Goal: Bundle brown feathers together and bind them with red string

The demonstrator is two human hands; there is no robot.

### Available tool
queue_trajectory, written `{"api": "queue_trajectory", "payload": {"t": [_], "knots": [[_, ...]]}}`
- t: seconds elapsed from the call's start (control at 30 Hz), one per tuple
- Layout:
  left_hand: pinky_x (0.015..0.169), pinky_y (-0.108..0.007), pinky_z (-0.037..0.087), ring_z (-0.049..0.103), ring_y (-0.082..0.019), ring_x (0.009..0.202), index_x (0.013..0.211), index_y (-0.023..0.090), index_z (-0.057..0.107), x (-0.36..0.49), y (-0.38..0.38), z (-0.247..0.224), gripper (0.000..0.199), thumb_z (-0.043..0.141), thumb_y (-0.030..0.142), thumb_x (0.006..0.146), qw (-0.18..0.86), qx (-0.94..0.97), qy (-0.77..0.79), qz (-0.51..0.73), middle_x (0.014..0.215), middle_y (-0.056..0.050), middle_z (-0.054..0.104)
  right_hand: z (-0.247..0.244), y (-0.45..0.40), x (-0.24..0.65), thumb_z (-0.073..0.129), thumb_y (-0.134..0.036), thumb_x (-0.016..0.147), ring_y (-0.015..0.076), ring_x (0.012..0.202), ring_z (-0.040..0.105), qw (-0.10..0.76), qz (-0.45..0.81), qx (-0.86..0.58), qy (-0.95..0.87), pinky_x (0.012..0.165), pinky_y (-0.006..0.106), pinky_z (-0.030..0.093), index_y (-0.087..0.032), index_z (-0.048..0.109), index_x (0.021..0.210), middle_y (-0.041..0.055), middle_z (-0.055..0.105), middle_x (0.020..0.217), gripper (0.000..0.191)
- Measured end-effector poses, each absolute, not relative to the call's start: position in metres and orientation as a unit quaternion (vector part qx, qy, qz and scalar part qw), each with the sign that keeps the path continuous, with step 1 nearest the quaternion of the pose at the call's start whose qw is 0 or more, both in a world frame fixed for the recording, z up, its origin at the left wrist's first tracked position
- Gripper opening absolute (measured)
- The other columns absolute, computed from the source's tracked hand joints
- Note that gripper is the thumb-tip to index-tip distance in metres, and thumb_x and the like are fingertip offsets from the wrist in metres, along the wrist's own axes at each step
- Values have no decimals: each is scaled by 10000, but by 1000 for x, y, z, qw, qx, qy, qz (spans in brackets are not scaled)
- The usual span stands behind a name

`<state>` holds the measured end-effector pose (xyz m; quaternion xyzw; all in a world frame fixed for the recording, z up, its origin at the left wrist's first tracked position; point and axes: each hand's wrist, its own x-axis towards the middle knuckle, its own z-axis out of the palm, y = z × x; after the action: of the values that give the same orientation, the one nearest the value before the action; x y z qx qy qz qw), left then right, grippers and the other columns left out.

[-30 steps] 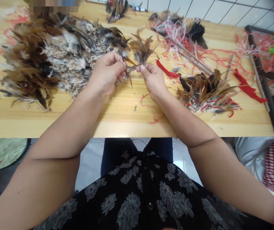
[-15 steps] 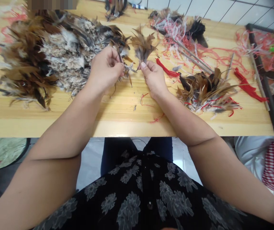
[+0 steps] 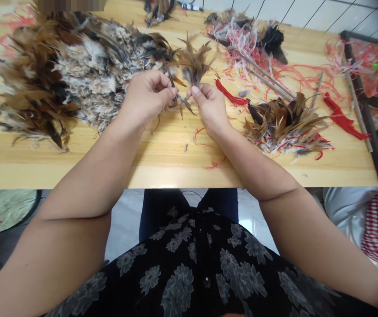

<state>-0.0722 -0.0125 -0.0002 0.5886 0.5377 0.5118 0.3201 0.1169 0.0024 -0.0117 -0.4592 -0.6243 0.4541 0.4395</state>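
My right hand (image 3: 213, 108) is closed, with thumb and fingers pinching the base of a small bunch of brown feathers (image 3: 194, 59). The feather tips fan out away from me. Just to the left, my left hand (image 3: 149, 94) is closed in a pinch on a few thin dark feathers (image 3: 184, 104) that stick out past its fingertips. A small gap separates the two hands. Behind my left hand spreads a large pile of loose feathers (image 3: 86, 66), brown at the edge and whitish grey in the middle. Fingers curled into the left palm are partly hidden.
Tied feather bunches (image 3: 278, 121) with red strings lie right of my right forearm. Red string bundles (image 3: 230, 93) flank them. Tangled pink and white strips (image 3: 238, 42) and thin sticks (image 3: 271, 81) lie farther back. A dark-framed tray (image 3: 362, 101) stands at the right end.
My left hand has shifted slightly right, and the feathers at its fingertips now point down toward the right. The bunch in my right hand has moved a little left.
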Motion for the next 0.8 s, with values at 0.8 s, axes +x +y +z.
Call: {"api": "queue_trajectory", "payload": {"t": [0.8], "knots": [[595, -387, 325, 383, -181, 575, 701, 309, 562, -55, -13, -4, 425, 918, 538, 664, 365, 543, 478, 586, 635, 9, 523, -13, 3, 113, 897, -585, 1024, 216, 961, 715, 389, 514, -432, -630, 1027, 372, 665, -249, 623, 798, 0, 646, 807, 488]]}}
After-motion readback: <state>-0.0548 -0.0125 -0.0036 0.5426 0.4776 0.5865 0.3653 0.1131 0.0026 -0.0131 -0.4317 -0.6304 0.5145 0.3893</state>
